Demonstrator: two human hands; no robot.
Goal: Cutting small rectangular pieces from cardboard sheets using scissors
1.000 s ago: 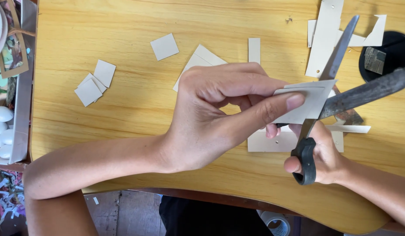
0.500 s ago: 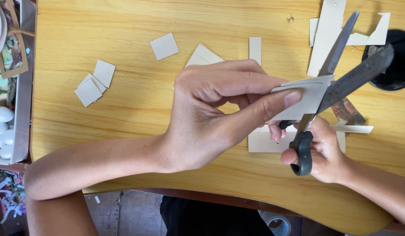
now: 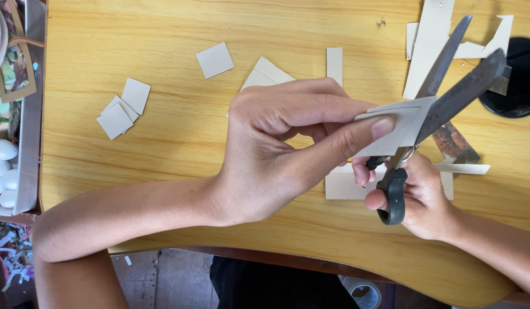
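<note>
My left hand (image 3: 282, 149) pinches a small beige card piece (image 3: 403, 125) between thumb and fingers, holding it above the wooden table (image 3: 162, 143). My right hand (image 3: 416, 191) grips the black handles of a pair of scissors (image 3: 442, 86). The scissor blades are spread apart and point up to the right, with the card's right edge sitting between them. Part of the right hand's fingers is hidden behind the card and the handles.
Small beige card squares (image 3: 123, 109) lie at the left, another square (image 3: 214, 59) at the top. Strips and offcuts (image 3: 431, 40) lie at the top right beside a black round object (image 3: 519, 77). A tray of craft items (image 3: 10, 114) stands at the left edge. A tape roll (image 3: 362, 293) lies on the floor.
The scissors have swung so the lower blade has risen toward the upper one, narrowing the gap around the card. My left hand has stayed almost still.
</note>
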